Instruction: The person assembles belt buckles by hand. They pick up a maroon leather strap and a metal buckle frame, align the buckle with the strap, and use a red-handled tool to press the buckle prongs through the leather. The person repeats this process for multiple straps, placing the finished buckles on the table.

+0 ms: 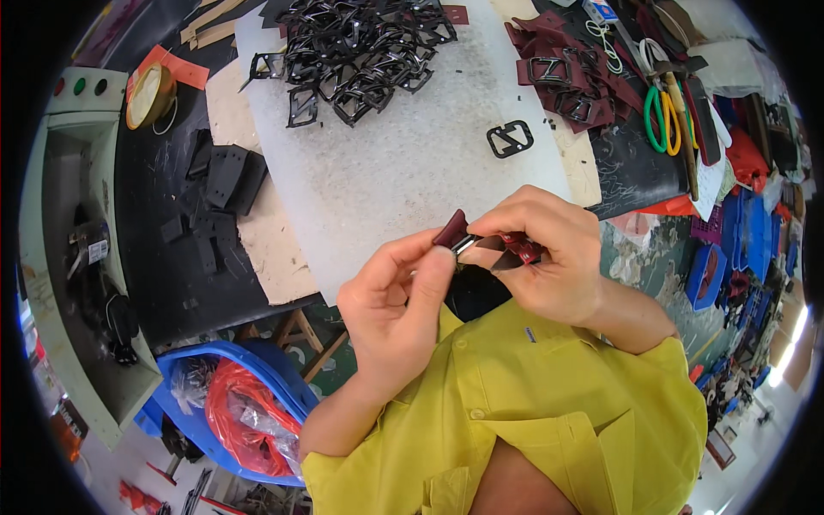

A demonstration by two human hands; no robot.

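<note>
Over the near edge of the white sheet, both hands meet at a dark red leather strap piece. My left hand pinches its left end between thumb and fingertips. The rest of the strap, folded with its paler inner side showing, is gripped by my right hand. Between the hands a small shiny metal bar shows against the leather; whether it belongs to a buckle I cannot tell. Ahead of my right hand lies a single black buckle. A heap of black metal buckles covers the sheet's far end.
Dark red strap pieces with buckles are piled at the far right. Beyond them are scissors with green handles. Black leather pieces and a bowl sit to the left. A blue basket stands below the table edge.
</note>
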